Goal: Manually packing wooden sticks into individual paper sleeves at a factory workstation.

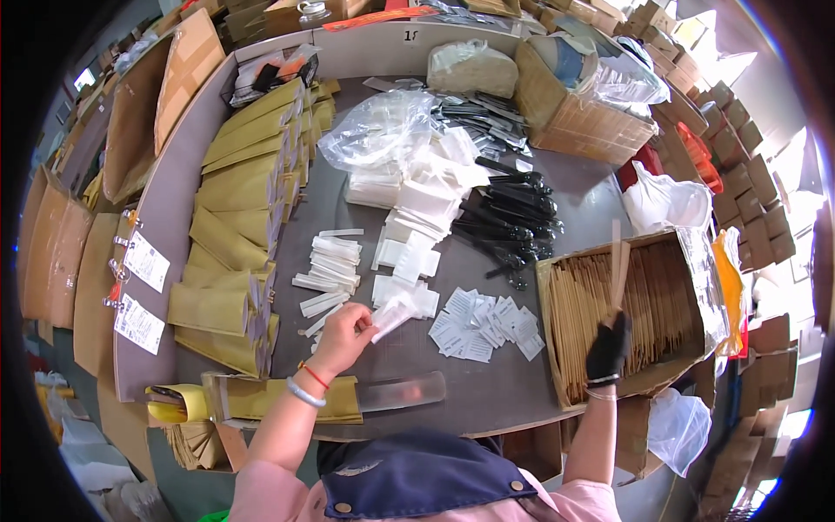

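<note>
My left hand (344, 334), bare, is closed in a pinch on the near end of a white flat packet (396, 313), in front of a spread pile of similar white packets (422, 209). Over the box at the right, my right hand (609, 350) in a black glove grips a narrow brown paper envelope (619, 277) that stands up from it. Rows of brown envelopes (663, 291) fill that cardboard box (554, 348). Between the hands lie scattered white printed slips (483, 324). Folded white strips (330, 268) are stacked just beyond my left hand.
Yellow padded envelopes (228, 209) line the table's left side. Black long-handled items with rounded ends (513, 217) lie right of the middle. A clear plastic bag (378, 130) covers part of the white pile. Another cardboard box (583, 113) stands at the back right. A low grey wall (374, 50) edges the table.
</note>
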`<act>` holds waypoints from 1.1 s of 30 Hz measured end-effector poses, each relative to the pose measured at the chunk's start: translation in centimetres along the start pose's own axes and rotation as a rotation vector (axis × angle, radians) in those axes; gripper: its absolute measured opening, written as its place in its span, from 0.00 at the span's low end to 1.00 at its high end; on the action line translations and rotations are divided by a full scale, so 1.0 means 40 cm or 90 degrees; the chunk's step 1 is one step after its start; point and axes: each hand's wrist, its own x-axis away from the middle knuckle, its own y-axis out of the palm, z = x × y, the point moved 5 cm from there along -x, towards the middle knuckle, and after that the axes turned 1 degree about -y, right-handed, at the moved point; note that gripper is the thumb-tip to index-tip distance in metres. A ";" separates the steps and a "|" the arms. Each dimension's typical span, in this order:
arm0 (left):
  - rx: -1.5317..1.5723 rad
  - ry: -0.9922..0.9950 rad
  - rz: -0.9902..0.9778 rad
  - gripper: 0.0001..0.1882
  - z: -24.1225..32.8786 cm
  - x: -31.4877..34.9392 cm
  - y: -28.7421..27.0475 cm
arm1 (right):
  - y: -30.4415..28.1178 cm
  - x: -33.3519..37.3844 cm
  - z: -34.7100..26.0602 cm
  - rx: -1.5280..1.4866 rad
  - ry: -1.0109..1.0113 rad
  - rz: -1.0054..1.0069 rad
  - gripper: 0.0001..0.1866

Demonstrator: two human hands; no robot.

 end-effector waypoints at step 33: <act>0.099 -0.065 -0.106 0.12 0.142 -0.009 0.154 | 0.041 0.052 -0.360 -0.352 0.117 -0.214 0.06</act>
